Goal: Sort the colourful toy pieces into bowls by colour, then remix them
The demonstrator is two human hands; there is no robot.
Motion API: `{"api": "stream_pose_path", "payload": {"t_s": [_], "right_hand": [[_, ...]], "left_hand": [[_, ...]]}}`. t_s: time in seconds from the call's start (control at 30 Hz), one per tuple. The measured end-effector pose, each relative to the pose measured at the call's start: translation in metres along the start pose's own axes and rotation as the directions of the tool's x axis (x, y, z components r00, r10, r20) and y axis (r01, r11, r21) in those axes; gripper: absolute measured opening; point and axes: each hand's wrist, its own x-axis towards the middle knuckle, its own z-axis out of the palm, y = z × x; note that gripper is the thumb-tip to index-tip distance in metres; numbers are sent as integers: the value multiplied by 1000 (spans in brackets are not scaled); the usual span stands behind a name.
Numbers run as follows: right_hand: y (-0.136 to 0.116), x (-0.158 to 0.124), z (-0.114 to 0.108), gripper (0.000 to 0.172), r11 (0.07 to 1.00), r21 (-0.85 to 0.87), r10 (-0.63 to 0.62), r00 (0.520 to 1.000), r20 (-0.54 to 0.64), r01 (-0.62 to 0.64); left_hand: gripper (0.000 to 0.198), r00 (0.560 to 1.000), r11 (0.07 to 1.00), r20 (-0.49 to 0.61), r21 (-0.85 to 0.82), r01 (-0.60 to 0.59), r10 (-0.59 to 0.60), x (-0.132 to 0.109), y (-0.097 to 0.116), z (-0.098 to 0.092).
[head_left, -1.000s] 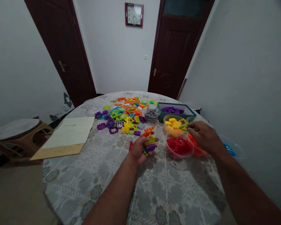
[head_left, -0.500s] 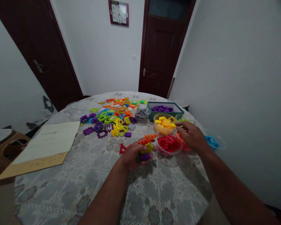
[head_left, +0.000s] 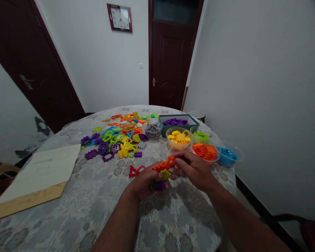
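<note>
My left hand is closed around several plastic building pieces: an orange piece on top, a yellow-green piece below it, and a purple piece lowest. My right hand pinches the right end of the orange piece, thumb and fingers together. Behind the right hand a clear bowl of red pieces is mostly covered. Two red pieces lie on the tablecloth just beyond my left hand. To the right of my right hand stands a bowl of orange pieces.
Further bowls hold yellow pieces, green pieces, blue pieces and grey pieces. A green box contains purple pieces. A mixed pile spreads at the back left. Paper lies on a board at the left.
My right hand has moved left from the bowl of orange pieces to the orange piece at my left hand. The view has shifted slightly right.
</note>
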Motion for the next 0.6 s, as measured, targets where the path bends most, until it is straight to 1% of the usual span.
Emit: {"api": "stream_pose_path", "payload": {"t_s": [0.07, 0.13, 0.2, 0.23, 0.27, 0.33, 0.37, 0.43, 0.5, 0.53, 0.6], "right_hand": [[5, 3, -15, 29, 998, 15, 56, 994, -92, -55], [12, 9, -36, 32, 997, -41, 60, 979, -195, -69], [21, 17, -60, 33, 979, -197, -7, 962, -273, -49], [25, 22, -72, 32, 949, -313, -72, 952, -299, -26], [30, 27, -84, 31, 898, -439, -153, 939, -309, 2], [42, 37, -104, 29, 745, -666, -302, 912, -277, 44], [49, 42, -111, 30, 667, -743, -341, 907, -246, 49], [63, 50, -118, 33, 550, -834, -335, 925, -181, 36], [77, 56, -119, 36, 478, -878, -287, 950, -126, 28], [84, 58, -118, 38, 461, -887, -272, 957, -104, 35], [93, 60, -116, 41, 464, -883, -288, 954, -81, 65]], "left_hand": [[46, 1000, 999, -30, -34, -4, 3, 0, 1, 1], [49, 999, 998, -51, -67, -20, 16, 0, 1, 1], [52, 998, 996, -58, -84, -37, 32, 1, 2, 0], [52, 997, 995, -60, -87, -44, 38, 1, 2, -1], [52, 997, 995, -61, -91, -47, 41, 1, 2, -1], [54, 998, 994, -58, -96, -43, 38, 1, 2, -1], [56, 998, 994, -56, -98, -41, 35, 1, 2, -1], [59, 998, 994, -52, -103, -42, 37, 1, 2, 0], [62, 998, 993, -48, -105, -49, 44, 1, 1, 0], [63, 998, 993, -43, -105, -52, 48, 1, 1, -1], [64, 998, 993, -15, -103, -57, 55, 2, -1, -4]]}}
